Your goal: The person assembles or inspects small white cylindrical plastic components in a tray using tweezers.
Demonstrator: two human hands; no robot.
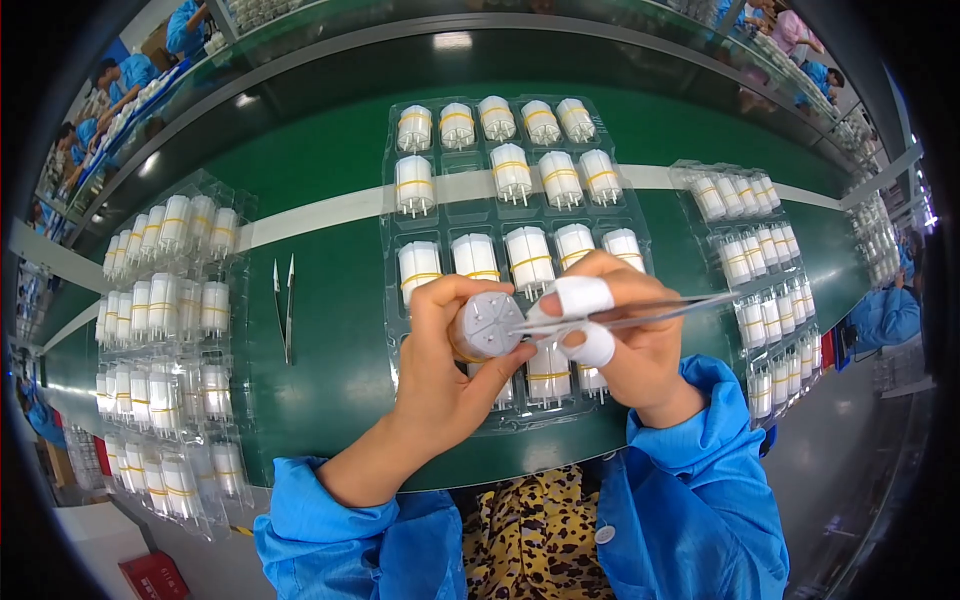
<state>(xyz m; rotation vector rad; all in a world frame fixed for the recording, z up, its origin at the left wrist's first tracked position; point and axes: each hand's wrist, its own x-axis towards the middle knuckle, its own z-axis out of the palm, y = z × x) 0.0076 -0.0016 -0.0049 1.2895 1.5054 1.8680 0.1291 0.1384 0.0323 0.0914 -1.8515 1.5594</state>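
Observation:
My left hand is closed around a white cylindrical part, its end face with several metal pins tilted up toward me. White wraps cover the thumb and forefinger of my right hand, which pinches a pair of metal tweezers. The tweezer tips meet the end face near its right edge; whether they grip a pin is too small to tell. Under both hands lies a clear plastic tray with rows of similar white cylinders, each with a yellow band and pins.
A second pair of tweezers lies on the green table, left of the tray. Stacked trays of cylinders stand at the left; more trays sit at the right. A metal rail crosses behind. People in blue work farther off.

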